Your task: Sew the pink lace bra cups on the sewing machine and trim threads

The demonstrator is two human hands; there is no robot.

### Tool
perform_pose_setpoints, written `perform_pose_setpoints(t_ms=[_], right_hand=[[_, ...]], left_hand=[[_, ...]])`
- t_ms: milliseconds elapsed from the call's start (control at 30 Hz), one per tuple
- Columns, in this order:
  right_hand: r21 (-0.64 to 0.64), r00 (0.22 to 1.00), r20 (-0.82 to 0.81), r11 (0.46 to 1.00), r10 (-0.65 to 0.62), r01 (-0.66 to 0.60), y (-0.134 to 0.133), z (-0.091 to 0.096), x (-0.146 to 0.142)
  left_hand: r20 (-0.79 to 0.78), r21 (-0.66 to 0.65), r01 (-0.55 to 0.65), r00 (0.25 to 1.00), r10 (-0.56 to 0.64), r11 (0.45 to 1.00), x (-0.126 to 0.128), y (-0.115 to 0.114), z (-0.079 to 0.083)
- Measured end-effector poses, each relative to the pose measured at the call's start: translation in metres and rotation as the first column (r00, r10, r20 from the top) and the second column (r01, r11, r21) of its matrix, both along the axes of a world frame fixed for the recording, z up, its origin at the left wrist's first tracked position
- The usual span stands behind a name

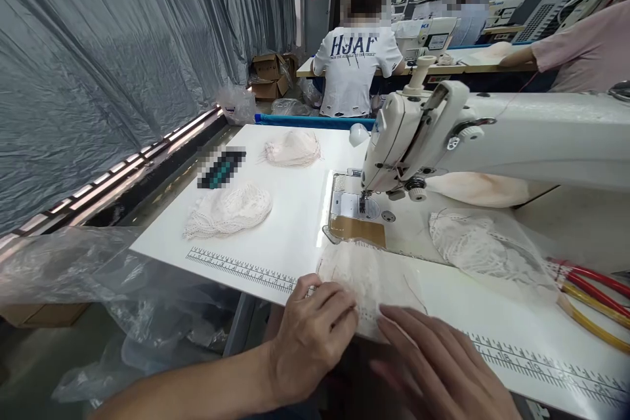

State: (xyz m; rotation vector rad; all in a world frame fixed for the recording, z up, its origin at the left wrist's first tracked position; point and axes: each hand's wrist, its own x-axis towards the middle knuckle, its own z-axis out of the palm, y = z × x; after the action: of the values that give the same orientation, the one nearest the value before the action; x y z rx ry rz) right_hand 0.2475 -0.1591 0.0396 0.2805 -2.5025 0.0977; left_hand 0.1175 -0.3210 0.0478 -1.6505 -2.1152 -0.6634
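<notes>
A piece of white lace fabric [374,275] lies at the table's front edge, just below the sewing machine's needle plate. My left hand [315,335] is closed at its left lower edge, fingers curled and pinching the lace. My right hand [443,361] rests at the lower right of the fabric with its fingers stretched out, its thumb partly hidden below the edge. Ahead of both hands, the presser foot [363,202] of the white sewing machine [418,134] stands over the needle plate, apart from this fabric.
White lace pieces [229,210] and a pinkish stack [294,147] lie on the left of the table. More lace [485,246] sits right of the needle, near red and yellow scissor-like handles [598,292]. Co-workers sit beyond; a grey curtain [123,33] hangs left.
</notes>
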Motion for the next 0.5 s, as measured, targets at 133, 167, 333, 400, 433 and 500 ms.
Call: perform_pose_setpoints(t_ms=[133,167,333,400,433,500], right_hand=[[-0.105,0.999,0.005,0.993,0.046,-0.045,-0.006,-0.002,-0.025],[-0.146,0.999,0.016,0.989,0.038,-0.035,-0.005,-0.005,-0.024],[-0.205,0.999,-0.004,0.978,0.034,-0.034,-0.002,-0.021,-0.009],[-0.198,0.996,-0.042,0.976,0.082,-0.089,0.0,-0.024,-0.007],[-0.188,0.993,-0.045,0.976,0.105,-0.112,0.002,-0.025,-0.007],[-0.134,0.988,-0.026,0.978,0.155,-0.157,0.007,-0.025,-0.007]], left_hand=[[-0.015,0.018,-0.012,1.0,0.012,1.0,0.001,0.0,-0.001],[-0.016,0.019,-0.009,1.0,0.009,1.0,0.001,0.0,-0.001],[-0.046,0.034,0.009,0.999,-0.008,0.999,-0.001,-0.001,-0.003],[-0.065,0.048,0.017,0.998,-0.014,0.999,-0.001,-0.001,-0.004],[-0.076,0.056,0.022,0.997,-0.018,0.998,-0.001,-0.002,-0.004],[-0.096,0.069,0.035,0.995,-0.028,0.997,-0.001,-0.002,-0.003]])
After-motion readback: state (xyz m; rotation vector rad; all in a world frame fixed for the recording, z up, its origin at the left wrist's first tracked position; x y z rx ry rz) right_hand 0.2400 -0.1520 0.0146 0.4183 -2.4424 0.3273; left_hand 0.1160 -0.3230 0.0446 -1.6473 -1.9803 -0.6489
